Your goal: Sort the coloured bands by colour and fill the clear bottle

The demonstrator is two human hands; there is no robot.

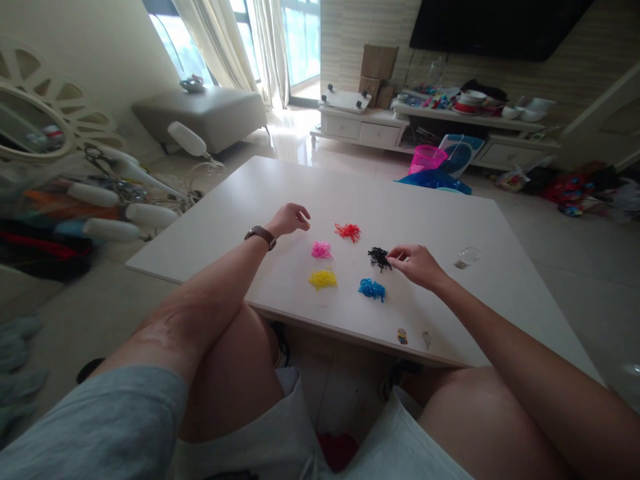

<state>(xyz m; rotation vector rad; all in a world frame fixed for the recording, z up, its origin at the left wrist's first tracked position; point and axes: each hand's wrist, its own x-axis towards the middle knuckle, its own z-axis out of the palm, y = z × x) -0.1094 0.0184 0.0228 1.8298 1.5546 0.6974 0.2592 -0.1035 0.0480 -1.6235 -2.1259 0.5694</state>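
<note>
Small piles of what look like rubber bands lie on the white table: red bands (pixel 348 231), pink bands (pixel 321 250), yellow bands (pixel 323 279), blue bands (pixel 372 289) and black bands (pixel 379 258). My right hand (pixel 413 263) is at the right edge of the black pile, its thumb and fingertips pinched on the bands there. Left of the red pile, my left hand (pixel 289 220) hovers low over the table with bent fingers. Thumb and forefinger come together around something tiny and yellowish that I cannot make out.
A small clear packet or container (pixel 469 256) lies to the right on the table (pixel 450 220). Near the front edge are a yellow-and-blue cartoon figure (pixel 402 336) and a small clear piece (pixel 427 339). Beyond the far edge stands a pink basket (pixel 427 158). White lamp arms (pixel 150 215) rise at the left.
</note>
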